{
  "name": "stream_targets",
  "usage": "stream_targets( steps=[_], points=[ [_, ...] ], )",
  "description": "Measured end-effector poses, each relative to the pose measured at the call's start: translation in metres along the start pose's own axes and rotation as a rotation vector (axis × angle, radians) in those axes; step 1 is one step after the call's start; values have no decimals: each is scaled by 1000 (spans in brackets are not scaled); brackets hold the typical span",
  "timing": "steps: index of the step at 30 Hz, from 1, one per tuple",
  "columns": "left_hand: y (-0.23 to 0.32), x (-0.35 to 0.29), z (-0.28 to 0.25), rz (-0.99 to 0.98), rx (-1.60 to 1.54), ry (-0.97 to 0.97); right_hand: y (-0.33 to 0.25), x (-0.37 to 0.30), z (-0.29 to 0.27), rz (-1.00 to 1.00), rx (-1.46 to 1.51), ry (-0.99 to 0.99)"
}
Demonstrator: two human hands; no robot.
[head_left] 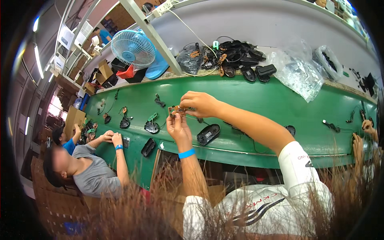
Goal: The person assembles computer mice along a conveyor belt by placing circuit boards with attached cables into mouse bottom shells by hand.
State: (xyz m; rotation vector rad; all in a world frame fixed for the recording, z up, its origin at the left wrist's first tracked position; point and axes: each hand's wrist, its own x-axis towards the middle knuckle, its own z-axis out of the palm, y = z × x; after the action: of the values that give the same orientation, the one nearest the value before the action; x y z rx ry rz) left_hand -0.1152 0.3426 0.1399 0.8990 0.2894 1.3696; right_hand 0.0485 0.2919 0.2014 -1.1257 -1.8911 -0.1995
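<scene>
Above the green worktop (264, 96), left hand (178, 128) and right hand (201, 104) pinch a circuit board (172, 110) between their fingertips.

The left hand (179, 129) points upward in a pinch just below the right hand (201, 104), whose forearm (256, 126) slants down to its right.

The person's two hands (201, 104) are holding one circuit board (173, 111), two wristbands (186, 153) are showing, one fan (133, 47) is standing, at least three plastic bags (298, 78) are lying.
</scene>
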Motion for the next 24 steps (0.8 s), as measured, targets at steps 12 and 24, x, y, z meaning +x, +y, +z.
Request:
stream_targets(
  steps=[12, 24],
  points=[
    [6, 7, 3, -4, 173, -15, 1, 30, 3, -120, -313, 46],
    [-8, -73, -61, -72, 1435, -571, -6, 64, -18, -33, -356, 138]
  ],
)
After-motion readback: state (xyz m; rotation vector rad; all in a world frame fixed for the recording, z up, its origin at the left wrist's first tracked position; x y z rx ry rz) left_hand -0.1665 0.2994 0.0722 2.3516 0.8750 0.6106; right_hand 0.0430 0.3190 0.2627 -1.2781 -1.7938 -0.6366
